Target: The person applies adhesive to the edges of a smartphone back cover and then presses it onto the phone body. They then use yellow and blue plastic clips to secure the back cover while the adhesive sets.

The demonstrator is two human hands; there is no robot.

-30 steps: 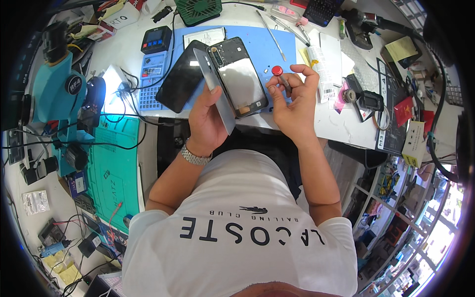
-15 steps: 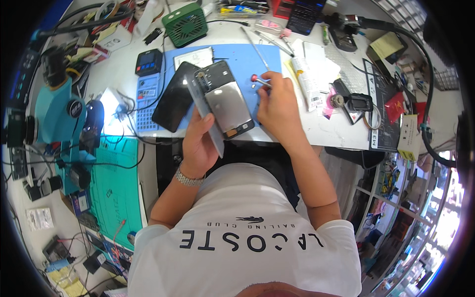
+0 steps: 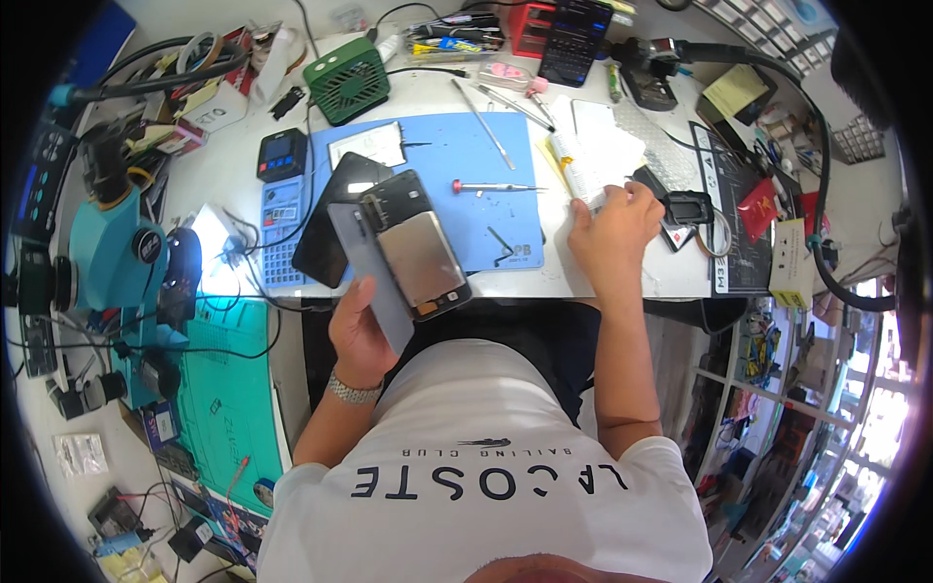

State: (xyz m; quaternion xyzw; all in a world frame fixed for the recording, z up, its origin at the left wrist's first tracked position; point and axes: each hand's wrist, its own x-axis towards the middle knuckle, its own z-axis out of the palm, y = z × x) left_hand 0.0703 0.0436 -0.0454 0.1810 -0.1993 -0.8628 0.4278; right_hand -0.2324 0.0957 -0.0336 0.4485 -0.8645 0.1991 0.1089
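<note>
My left hand (image 3: pixel 360 335) grips an opened phone (image 3: pixel 423 260) above the mat's front edge. Its silver battery and dark inner parts face up, and a flat grey panel (image 3: pixel 367 267) is tilted along its left side. Behind it a black glossy phone-shaped panel (image 3: pixel 316 238) lies partly covered. On the blue mat (image 3: pixel 486 146) rests a slim screwdriver (image 3: pixel 496 188) with a red cap. My right hand (image 3: pixel 622 228) is at the lower end of a white tube (image 3: pixel 578 170), its fingers curled down around something they hide. A small dark strip (image 3: pixel 501 243) lies on the mat.
A green fan (image 3: pixel 347 83) and a small black device with a screen (image 3: pixel 282 154) stand at the back left. Tweezers (image 3: pixel 481 121) lie near the tube. A phone (image 3: pixel 575 41) leans upright at the back. A teal microscope (image 3: pixel 117 238) stands at far left.
My right hand has put the screwdriver down on the mat and moved right to the tube. My left hand still holds the opened phone, now slightly lower and further left.
</note>
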